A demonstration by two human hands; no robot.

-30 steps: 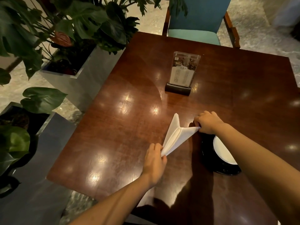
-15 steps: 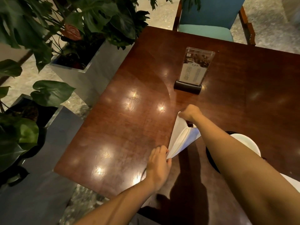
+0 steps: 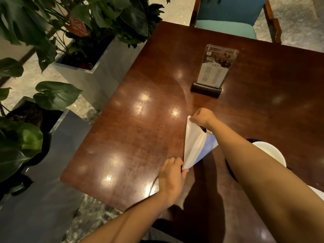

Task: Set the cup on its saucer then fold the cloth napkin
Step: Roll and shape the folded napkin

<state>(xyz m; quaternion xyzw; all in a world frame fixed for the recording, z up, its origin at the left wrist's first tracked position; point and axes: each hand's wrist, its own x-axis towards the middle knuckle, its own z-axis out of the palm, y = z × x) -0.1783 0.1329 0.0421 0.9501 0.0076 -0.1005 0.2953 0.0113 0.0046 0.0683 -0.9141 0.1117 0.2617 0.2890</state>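
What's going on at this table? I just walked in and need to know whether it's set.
Not yet. A person is folding a white napkin above the table. The left hand pinches its near corner; the right hand pinches the far end, so the cloth is stretched between them, partly folded. To the right, behind the right forearm, sits white crockery on a dark saucer; the arm hides most of it.
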